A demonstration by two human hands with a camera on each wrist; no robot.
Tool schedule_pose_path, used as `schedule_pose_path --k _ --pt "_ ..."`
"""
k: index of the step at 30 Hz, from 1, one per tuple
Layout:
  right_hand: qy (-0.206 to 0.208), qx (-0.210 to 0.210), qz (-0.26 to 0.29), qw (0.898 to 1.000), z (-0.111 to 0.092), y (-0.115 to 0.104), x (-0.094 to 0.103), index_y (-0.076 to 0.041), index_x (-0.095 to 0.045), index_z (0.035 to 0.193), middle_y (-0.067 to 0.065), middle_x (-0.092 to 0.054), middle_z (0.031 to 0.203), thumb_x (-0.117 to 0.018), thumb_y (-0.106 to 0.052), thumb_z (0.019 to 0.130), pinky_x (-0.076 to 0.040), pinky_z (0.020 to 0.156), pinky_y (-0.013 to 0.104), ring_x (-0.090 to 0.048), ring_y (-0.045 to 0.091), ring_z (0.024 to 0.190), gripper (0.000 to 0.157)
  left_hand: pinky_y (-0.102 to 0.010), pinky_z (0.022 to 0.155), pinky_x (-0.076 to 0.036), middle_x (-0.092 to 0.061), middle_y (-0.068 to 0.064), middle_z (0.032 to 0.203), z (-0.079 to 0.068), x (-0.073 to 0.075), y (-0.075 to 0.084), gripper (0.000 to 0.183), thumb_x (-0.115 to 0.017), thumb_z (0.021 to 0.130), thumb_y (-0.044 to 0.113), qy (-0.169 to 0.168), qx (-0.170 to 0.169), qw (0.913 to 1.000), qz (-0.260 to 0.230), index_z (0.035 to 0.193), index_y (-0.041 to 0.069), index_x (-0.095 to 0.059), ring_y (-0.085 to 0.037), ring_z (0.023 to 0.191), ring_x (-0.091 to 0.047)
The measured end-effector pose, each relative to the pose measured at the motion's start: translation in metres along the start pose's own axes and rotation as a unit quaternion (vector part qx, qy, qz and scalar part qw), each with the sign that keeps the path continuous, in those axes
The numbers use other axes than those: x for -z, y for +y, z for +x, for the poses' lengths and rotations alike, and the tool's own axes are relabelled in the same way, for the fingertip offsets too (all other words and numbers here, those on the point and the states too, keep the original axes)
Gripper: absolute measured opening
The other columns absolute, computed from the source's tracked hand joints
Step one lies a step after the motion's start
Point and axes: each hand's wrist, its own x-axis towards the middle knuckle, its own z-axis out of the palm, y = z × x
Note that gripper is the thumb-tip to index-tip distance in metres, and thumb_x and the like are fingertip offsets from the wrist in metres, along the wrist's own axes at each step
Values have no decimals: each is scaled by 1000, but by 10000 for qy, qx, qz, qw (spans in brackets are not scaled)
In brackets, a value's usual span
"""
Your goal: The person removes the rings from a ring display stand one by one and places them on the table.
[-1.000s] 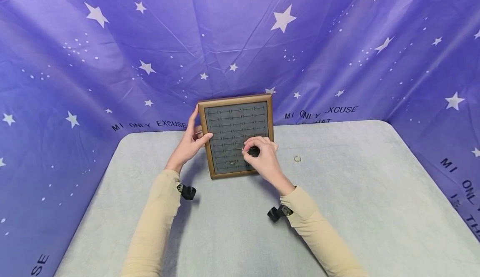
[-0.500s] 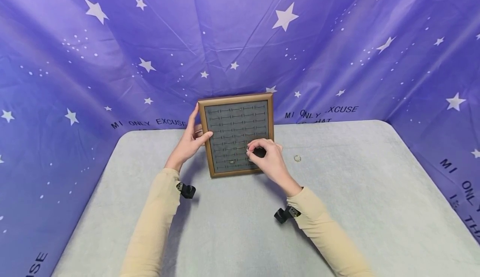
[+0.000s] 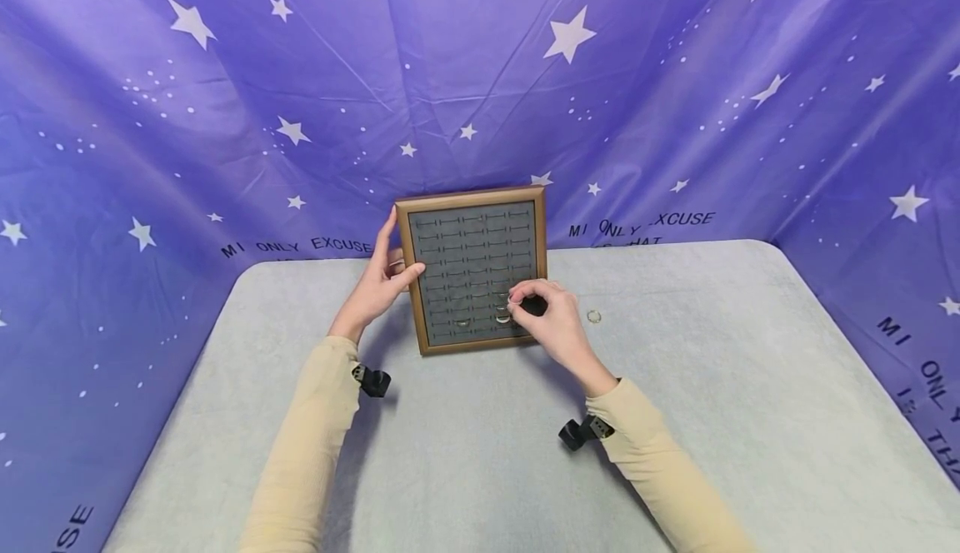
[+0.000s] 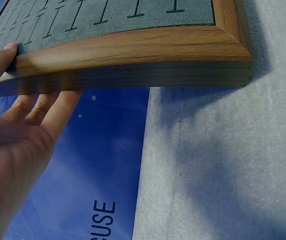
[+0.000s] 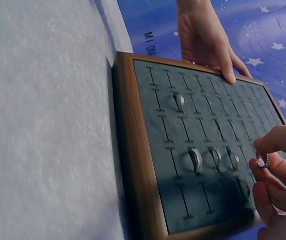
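A wood-framed ring display tray (image 3: 468, 196) with a dark grey slotted pad stands tilted on the table. My left hand (image 3: 375, 285) grips its left side, thumb on the front rim and fingers behind, as the left wrist view also shows. In front of the pad's lower right part, my right hand (image 3: 558, 320) pinches a silvery ring (image 5: 266, 161) between thumb and fingertips. Several rings sit in the slots: one ring (image 5: 178, 101) is apart from the others, and a wider ring (image 5: 196, 161) heads a short row. Part of the pad is hidden behind my right hand.
A loose gold-coloured ring (image 3: 594, 317) lies on the grey-covered table (image 3: 465, 453), right of the tray. A purple star-printed cloth (image 3: 337, 78) hangs close behind the tray and along both sides.
My right hand has moved a little to the right across the tray. Rings in the lower slots that it covered now show. My left hand and the tray have stayed in place.
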Motion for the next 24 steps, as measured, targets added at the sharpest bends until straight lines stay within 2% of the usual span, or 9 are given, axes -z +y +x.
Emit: schedule_pose_path --k 4,11,14,20,24 --pt "62 -154 -47 9999 -1 4 8 -9 -66 76 8 -71 95 -74 1 78 -38 94 40 -58 27 99 14 -32 81 -55 -47 -32 133 -1 -1 4 91 -55 95 -4 17 94 10000 14 156 30 3 -41 114 -54" --pt "59 -415 29 9991 -4 12 22 -12 -66 77 9 -69 99 -73 1 79 -36 99 42 -57 27 104 15 -31 80 -55 -48 -30 133 6 4 -18 93 -57 95 -3 61 69 9999 -107 155 39 2 -40 114 -54" --pt "75 -486 85 9988 -6 15 27 -14 -66 77 10 -69 100 -73 0 80 -36 100 43 -58 28 105 16 -31 79 -55 -49 -29 132 6 4 -20 92 -58 95 0 72 11 10000 -39 153 44 0 -38 113 -55" --pt "102 -625 130 9979 -9 23 37 -4 -67 80 14 -69 102 -73 3 79 -36 103 43 -60 30 104 9 -31 78 -55 -51 -27 131 6 4 -21 91 -59 96 4 68 -72 9999 96 152 48 -2 -37 111 -56" --pt "67 -878 145 9960 -13 29 43 0 -67 82 17 -68 103 -73 4 80 -38 102 47 -59 32 105 7 -32 78 -55 -51 -27 131 6 5 -21 90 -59 96 4 71 -75 9999 82 152 48 -3 -37 112 -56"
